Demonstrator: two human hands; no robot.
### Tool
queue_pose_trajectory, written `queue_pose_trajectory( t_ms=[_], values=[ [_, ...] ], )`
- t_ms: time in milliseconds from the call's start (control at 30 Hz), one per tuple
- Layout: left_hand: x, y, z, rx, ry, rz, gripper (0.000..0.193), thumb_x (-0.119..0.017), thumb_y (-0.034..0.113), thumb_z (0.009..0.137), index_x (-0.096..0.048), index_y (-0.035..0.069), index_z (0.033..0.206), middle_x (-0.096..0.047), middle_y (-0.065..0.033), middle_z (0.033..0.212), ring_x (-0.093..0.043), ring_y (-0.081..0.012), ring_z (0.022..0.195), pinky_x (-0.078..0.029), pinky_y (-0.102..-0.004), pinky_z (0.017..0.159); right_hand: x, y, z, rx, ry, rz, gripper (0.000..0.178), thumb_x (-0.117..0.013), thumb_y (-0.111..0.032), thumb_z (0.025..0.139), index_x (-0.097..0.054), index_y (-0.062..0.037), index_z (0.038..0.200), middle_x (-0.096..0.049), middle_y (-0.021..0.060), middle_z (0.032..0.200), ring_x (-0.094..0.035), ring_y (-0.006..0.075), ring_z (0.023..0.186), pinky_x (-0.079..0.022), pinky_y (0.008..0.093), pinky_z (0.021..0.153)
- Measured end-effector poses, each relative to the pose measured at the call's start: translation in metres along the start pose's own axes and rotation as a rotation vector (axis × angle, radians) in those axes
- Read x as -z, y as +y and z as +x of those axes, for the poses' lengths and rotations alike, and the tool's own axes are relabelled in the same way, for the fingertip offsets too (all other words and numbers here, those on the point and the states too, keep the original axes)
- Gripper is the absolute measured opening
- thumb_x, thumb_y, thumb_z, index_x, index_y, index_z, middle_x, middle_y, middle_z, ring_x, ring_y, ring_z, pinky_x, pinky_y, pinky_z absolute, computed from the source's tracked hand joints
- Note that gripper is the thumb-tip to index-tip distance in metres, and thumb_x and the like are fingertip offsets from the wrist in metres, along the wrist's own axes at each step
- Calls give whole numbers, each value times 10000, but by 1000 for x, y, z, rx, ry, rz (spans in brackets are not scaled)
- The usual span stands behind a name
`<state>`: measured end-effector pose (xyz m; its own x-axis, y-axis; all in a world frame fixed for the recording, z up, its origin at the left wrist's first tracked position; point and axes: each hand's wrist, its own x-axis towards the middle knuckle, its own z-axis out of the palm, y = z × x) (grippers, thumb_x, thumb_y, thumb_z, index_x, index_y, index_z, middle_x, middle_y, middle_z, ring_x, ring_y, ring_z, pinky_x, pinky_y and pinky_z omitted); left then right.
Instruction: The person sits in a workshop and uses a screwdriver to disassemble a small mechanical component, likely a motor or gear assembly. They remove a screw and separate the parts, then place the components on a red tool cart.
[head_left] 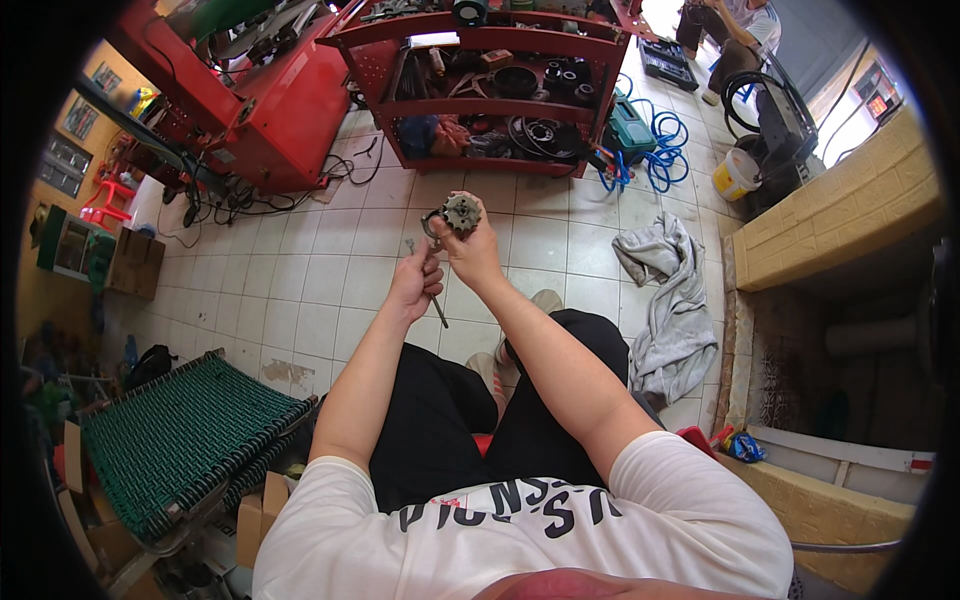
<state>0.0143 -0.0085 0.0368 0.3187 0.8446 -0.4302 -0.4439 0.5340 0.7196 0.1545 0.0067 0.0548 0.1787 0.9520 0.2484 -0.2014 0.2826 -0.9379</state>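
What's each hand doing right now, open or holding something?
Left hand: closed around a slim, rod-like metal tool.
Right hand: closed, holding a toothed metal wheel.

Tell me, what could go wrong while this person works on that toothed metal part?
The toothed metal part is in the right hand, up above the tiled floor; if it slipped, it could drop and perhaps chip.

The slim tool in the left hand is close to the right hand, so a slip might scrape those fingers.

The crumpled grey cloth on the floor beside the legs could catch a foot.
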Motion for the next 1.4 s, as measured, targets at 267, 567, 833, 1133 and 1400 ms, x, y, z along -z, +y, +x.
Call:
queue_pose_trajectory(
  t_ms=[267, 567, 833, 1133, 1400],
  values=[
    [4, -1, 0, -22, 18, 76, 359, -560, 500, 1020, -463, 184, 881, -348, 90, 670, -272, -26, 505, -213, -196, 450, 0, 0, -1, -26, -23, -40, 534, -762, -253, 931, -467, -66, 1335, -601, 25, 1021, -603, 94, 825, -542, 251, 657],
    [13, -5, 6, -15, 3, 39, 360, -595, 502, 1001, -580, 148, 1065, -326, 101, 657, -271, -24, 514, -202, -204, 454, 0, 2, -1, -40, -30, -51, 514, -753, -237, 938, -469, -75, 1335, -604, 27, 1035, -624, 102, 870, -571, 258, 689],
    [13, -4, 5, -37, -5, 95, 434, -593, 546, 982, -575, 124, 1080, -329, 104, 664, -268, -21, 516, -210, -200, 452, 1, -2, -2, -55, -30, -94, 519, -752, -252, 938, -470, -71, 1335, -615, 33, 1051, -632, 103, 868, -576, 261, 671],
    [14, -6, 7, -31, -8, 61, 413, -587, 523, 995, -580, 120, 1085, -315, 106, 662, -267, -21, 519, -210, -202, 454, 1, 1, 0, -51, -19, -83, 528, -760, -266, 931, -473, -77, 1332, -619, 26, 1034, -627, 98, 843, -560, 261, 643],
    [12, -7, 8, 15, 28, -17, 339, -621, 471, 994, -592, 151, 1098, -311, 114, 659, -264, -20, 521, -202, -203, 457, 2, 7, 1, -68, -8, -15, 539, -760, -289, 932, -477, -69, 1334, -620, 23, 1034, -614, 90, 860, -554, 251, 674]
  ],
)
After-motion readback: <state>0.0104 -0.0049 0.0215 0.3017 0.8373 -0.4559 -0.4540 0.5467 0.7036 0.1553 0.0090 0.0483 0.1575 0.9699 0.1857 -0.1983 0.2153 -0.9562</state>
